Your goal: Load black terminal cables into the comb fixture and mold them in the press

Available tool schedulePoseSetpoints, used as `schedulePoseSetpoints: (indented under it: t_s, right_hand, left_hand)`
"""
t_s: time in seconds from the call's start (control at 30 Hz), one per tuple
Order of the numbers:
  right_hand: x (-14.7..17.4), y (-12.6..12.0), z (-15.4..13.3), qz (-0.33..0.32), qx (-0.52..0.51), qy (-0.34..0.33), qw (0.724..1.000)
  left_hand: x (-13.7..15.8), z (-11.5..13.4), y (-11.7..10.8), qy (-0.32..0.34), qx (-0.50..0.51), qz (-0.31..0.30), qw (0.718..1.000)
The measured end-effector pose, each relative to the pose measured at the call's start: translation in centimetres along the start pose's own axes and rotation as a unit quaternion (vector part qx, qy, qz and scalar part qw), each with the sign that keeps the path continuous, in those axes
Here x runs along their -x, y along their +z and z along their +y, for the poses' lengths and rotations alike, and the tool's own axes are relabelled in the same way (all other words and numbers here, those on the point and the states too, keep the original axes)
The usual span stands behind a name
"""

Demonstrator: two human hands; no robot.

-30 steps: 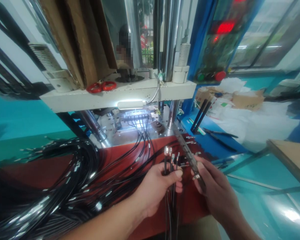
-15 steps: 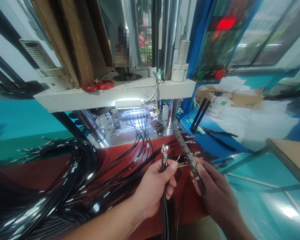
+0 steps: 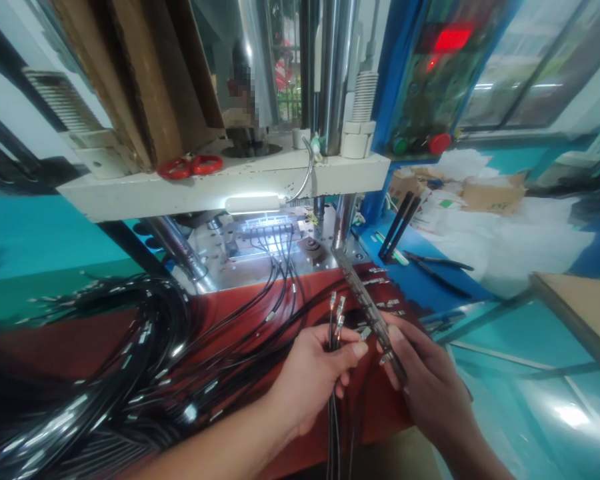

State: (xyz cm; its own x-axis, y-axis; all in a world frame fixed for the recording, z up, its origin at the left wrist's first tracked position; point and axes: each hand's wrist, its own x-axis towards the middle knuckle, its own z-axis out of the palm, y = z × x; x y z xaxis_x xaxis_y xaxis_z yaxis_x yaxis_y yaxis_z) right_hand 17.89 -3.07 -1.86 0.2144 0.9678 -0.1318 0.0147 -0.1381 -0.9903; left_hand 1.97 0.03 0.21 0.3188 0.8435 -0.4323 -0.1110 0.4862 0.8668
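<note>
My left hand (image 3: pixel 325 373) is closed round several black cables (image 3: pixel 333 433). Their metal terminals (image 3: pixel 340 312) stick up above the fingers, and one terminal (image 3: pixel 365 333) points right from between thumb and finger, close to the bar. In my right hand (image 3: pixel 425 380) is a long dark metal bar (image 3: pixel 363 293) with notches along it, held tilted with its far end up and to the left. A small metal piece shows at the bar's edge near my right fingers. More cables lie over the red work surface (image 3: pixel 220 310) behind my hands.
A thick bundle of black cables (image 3: pixel 155 333) covers the left side. Ahead, a press plate (image 3: pixel 215 257) carries a lit fixture with cables (image 3: pixel 267 230). Red-handled scissors (image 3: pixel 190 167) rest on the white crossbeam (image 3: pixel 180 193). Black pliers (image 3: pixel 440 263) lie on the blue shelf at right.
My left hand has shifted slightly right, nearer the bar. The cable terminals in it have spread apart, and one now points toward the bar. My right hand still holds the bar.
</note>
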Motion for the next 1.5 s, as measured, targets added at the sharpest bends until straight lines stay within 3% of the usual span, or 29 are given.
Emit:
schedulePoseSetpoints:
  t_s: [0.37, 0.7, 0.93, 1.1, 1.23, 1.5]
  right_hand:
    - [0.2, 0.4, -0.5, 0.009, 0.036, -0.014, 0.999]
    - [0.3, 0.6, -0.5, 0.003, 0.084, -0.034, 0.996]
    - [0.4, 0.8, -0.5, 0.015, 0.189, -0.108, 0.976]
    - [0.0, 0.3, -0.6, 0.010, 0.055, -0.027, 0.998]
    - [-0.1, -0.3, 0.0, 0.028, -0.065, 0.010, 0.997]
    - [0.3, -0.5, 0.3, 0.041, -0.099, 0.046, 0.993]
  left_hand:
    - [-0.2, 0.0, 0.3, 0.006, -0.064, -0.003, 0.998]
    - [-0.2, -0.2, 0.4, 0.013, -0.060, -0.012, 0.998]
    - [-0.3, -0.1, 0.4, 0.019, -0.053, -0.012, 0.998]
    - [-0.5, 0.3, -0.5, 0.006, 0.005, -0.061, 0.998]
    - [-0.1, 0.6, -1.3, 0.014, 0.044, -0.074, 0.996]
    - [0.1, 0.7, -1.2, -0.013, 0.079, -0.042, 0.996]
